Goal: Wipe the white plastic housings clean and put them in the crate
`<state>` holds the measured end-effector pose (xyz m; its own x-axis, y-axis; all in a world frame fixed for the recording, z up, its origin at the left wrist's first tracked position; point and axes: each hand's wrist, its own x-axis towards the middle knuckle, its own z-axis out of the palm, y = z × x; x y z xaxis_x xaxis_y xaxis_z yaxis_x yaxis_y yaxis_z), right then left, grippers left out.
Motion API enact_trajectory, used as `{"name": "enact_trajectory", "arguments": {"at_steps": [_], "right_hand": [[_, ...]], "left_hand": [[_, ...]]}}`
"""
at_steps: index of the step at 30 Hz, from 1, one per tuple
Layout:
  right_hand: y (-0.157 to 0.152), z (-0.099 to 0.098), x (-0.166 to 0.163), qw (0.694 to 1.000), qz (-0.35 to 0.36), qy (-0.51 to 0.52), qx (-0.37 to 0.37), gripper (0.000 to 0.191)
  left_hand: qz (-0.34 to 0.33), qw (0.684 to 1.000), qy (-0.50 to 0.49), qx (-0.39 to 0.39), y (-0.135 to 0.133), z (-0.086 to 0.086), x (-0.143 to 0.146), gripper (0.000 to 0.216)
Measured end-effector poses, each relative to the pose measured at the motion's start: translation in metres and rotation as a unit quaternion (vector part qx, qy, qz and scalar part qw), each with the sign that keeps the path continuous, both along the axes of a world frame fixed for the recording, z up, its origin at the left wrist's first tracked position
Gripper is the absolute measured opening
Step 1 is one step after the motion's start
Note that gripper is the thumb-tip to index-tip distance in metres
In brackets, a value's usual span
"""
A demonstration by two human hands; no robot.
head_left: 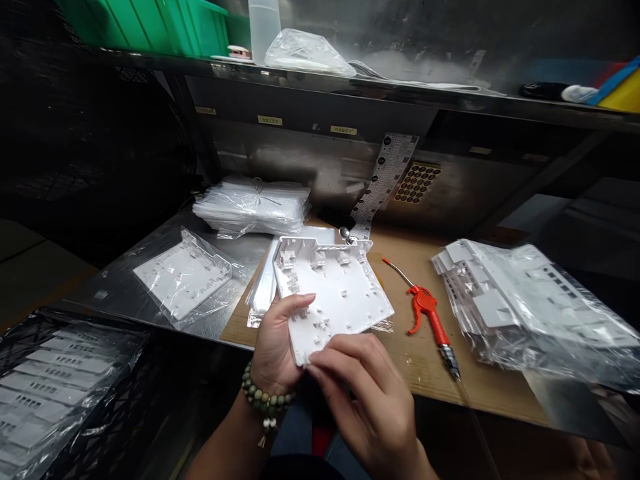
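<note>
- Head view: a left hand [277,347] clasps a white plastic panel [345,290], thumb laid over its inner face and fingers beneath.
- The right hand [367,393] pinches the panel's near edge beside its lower corner, thumb and fingertips together; the two hands sit close, both on the same piece.
- The panel is held tilted above the front of the bench, its clips and small posts facing up.
- A beaded bracelet [265,399] with a tassel circles the left wrist.
- Beneath the panel, a cardboard sheet [415,363] covers part of a metal bench [120,300].
- To the right, near the panel, lies a red air gun [425,300], its thin hose [473,407] running over the front edge.
- Farther right rests a pile of wrapped white parts [530,293].
- On the left, a bagged panel [183,277] lies flat, with a bundle of clear bags [255,203] behind it.
- At lower left, a dark crate [145,350] holds a row of wrapped parts.
- At the back, a label strip [383,180] leans beside a sheet of round stickers [417,182]; a green bin [150,27] stands on the shelf above.
</note>
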<state>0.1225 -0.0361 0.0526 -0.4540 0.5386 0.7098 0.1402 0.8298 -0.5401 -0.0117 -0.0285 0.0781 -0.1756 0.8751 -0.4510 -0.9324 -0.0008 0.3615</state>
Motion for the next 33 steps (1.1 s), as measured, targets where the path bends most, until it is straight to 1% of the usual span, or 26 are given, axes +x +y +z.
{"name": "enact_trajectory", "arguments": {"at_steps": [4, 7, 9, 10, 12, 14, 16, 18, 20, 23, 25, 28, 30, 33], "right_hand": [[-0.001, 0.000, -0.005, 1.000, 0.022, -0.003, 0.003, 0.023], [0.006, -0.006, 0.007, 1.000, 0.000, -0.005, -0.011, 0.024], [0.017, -0.013, 0.026, 0.997, -0.061, 0.024, -0.042, 0.027], [0.023, -0.017, 0.037, 0.991, -0.109, 0.044, -0.061, 0.030], [0.035, -0.027, 0.060, 0.968, -0.219, 0.092, -0.087, 0.032], [0.045, -0.033, 0.079, 0.942, -0.296, 0.128, -0.094, 0.026], [0.050, -0.037, 0.089, 0.933, -0.324, 0.128, -0.086, 0.015], [0.050, -0.036, 0.089, 0.941, -0.317, 0.091, -0.076, 0.011], [0.048, -0.035, 0.083, 0.953, -0.289, 0.051, -0.071, 0.013], [0.045, -0.034, 0.074, 0.960, -0.272, 0.036, -0.063, 0.015], [0.045, -0.035, 0.073, 0.957, -0.282, 0.038, -0.049, 0.016], [0.044, -0.038, 0.074, 0.960, -0.275, 0.032, -0.042, 0.019], [0.044, -0.040, 0.074, 0.960, -0.275, 0.034, -0.043, 0.018], [0.045, -0.042, 0.075, 0.961, -0.271, 0.033, -0.041, 0.016]], "left_hand": [[-0.003, 1.000, -0.009, -0.005, 0.001, -0.001, -0.001, 0.060], [-0.008, 1.000, -0.006, -0.019, 0.002, -0.006, -0.010, 0.059], [-0.011, 1.000, 0.000, -0.028, 0.002, -0.011, -0.021, 0.059], [-0.009, 0.999, 0.002, -0.032, 0.001, -0.013, -0.027, 0.060], [0.001, 0.999, 0.000, -0.040, -0.001, -0.016, -0.041, 0.063], [0.022, 0.998, -0.011, -0.051, -0.005, -0.018, -0.052, 0.066], [0.038, 0.997, -0.028, -0.060, -0.008, -0.020, -0.060, 0.070], [0.047, 0.995, -0.043, -0.071, -0.011, -0.023, -0.062, 0.071], [0.063, 0.994, -0.040, -0.083, -0.012, -0.026, -0.061, 0.071], [0.082, 0.991, -0.024, -0.099, -0.014, -0.029, -0.057, 0.069], [0.073, 0.991, -0.023, -0.111, -0.015, -0.030, -0.057, 0.068], [0.053, 0.991, -0.032, -0.121, -0.018, -0.035, -0.062, 0.071], [0.031, 0.994, -0.033, -0.102, -0.019, -0.042, -0.068, 0.072], [-0.017, 0.999, -0.021, -0.034, -0.023, -0.054, -0.076, 0.076]]}}
